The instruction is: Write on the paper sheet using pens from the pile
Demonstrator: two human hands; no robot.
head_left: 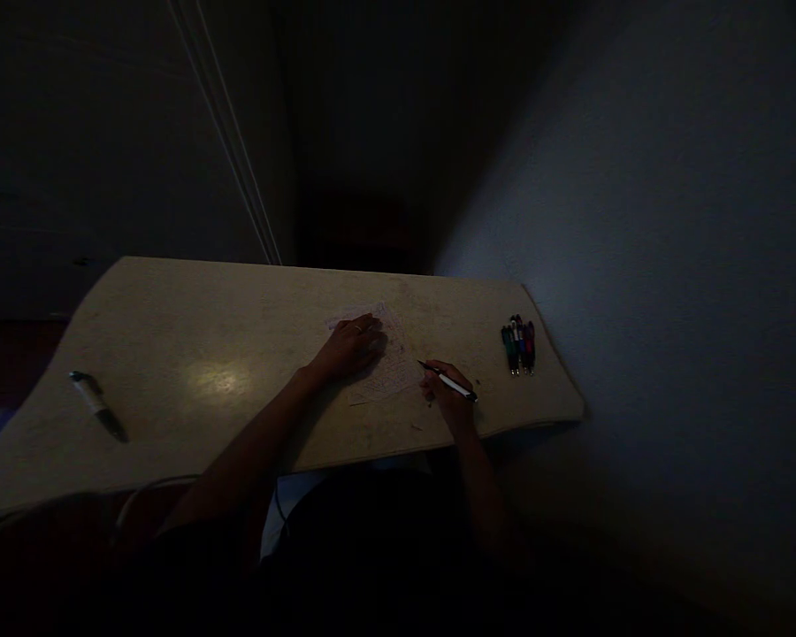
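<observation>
A sheet of paper point(394, 364) covered in faint marks lies on the table, and the dim light hides what they are. My left hand point(353, 347) rests flat on its left part, fingers stretched out, with a ring on one finger. At the paper's right edge, my right hand point(447, 398) grips a white pen point(456, 386) with dark ends. The pen slants, its dark tip pointing left toward the sheet; I cannot tell whether the tip touches it.
Several pens point(518, 345) lie side by side at the table's right end. A white and dark marker-like object point(98, 405) lies on the left of the pale table point(192, 301). A wall point(669, 265) rises close on the right.
</observation>
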